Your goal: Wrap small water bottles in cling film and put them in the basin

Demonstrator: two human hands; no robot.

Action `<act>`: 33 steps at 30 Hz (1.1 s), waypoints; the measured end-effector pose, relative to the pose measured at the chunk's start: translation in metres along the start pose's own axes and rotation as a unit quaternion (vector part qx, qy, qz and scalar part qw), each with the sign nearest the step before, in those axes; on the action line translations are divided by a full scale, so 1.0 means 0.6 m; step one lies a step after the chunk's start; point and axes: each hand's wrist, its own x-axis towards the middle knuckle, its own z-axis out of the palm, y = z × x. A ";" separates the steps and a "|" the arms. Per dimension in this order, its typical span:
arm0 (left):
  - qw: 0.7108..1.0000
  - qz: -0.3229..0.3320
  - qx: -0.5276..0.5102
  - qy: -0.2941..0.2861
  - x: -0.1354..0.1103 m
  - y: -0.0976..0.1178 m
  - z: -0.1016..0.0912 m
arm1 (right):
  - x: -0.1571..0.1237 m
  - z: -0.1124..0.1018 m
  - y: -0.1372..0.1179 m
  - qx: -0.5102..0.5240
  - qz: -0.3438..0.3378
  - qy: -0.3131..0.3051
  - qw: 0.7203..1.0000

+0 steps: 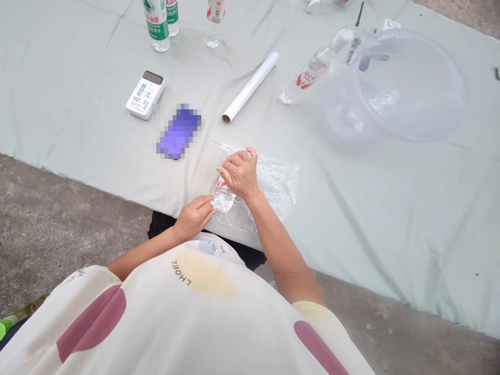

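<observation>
Close to the table's near edge lies a small clear plastic bottle [224, 201] with a red and white label, its upper part hidden under a hand. The fingertips of my left hand [194, 217] are pinched at the bottle's lower end. My right hand [239, 173] rests across its upper part, fingers bent around it and the little finger raised. Beneath the bottle and my right hand spreads a crinkled clear plastic bag [279, 179], lying flat on the cloth.
A white paper roll [251, 87], a blurred purple phone-shaped object [179, 131] and a white power bank [145, 95] lie farther back. Several water bottles [156, 26] stand behind. At right are a tilted translucent basin [422, 88] and a lying bottle [308, 78]. Pale cloth [390, 208] covers the table.
</observation>
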 end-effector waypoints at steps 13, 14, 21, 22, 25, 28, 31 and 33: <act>0.943 0.292 0.131 0.091 0.030 0.021 0.030 | -0.089 0.029 0.023 0.075 0.092 0.284 0.951; 0.941 0.298 0.141 0.079 0.031 0.023 0.032 | -0.094 0.026 0.024 0.076 0.095 0.282 0.952; 0.929 0.310 0.202 0.008 0.041 0.038 0.037 | -0.111 0.007 0.028 0.101 0.134 0.225 0.960; 0.928 0.313 0.204 0.004 0.043 0.040 0.038 | -0.110 0.003 0.030 0.104 0.142 0.226 0.958; 0.924 0.321 0.208 -0.007 0.046 0.048 0.039 | -0.101 -0.011 0.040 0.131 0.173 0.261 0.941; 0.924 0.325 0.203 -0.015 0.048 0.054 0.040 | -0.086 -0.031 0.051 0.172 0.208 0.284 0.920; 0.924 0.327 0.195 -0.022 0.050 0.056 0.042 | -0.063 -0.051 0.053 0.195 0.229 0.247 0.921; 0.925 0.324 0.193 -0.035 0.051 0.057 0.043 | -0.046 -0.062 0.050 0.196 0.239 0.189 0.932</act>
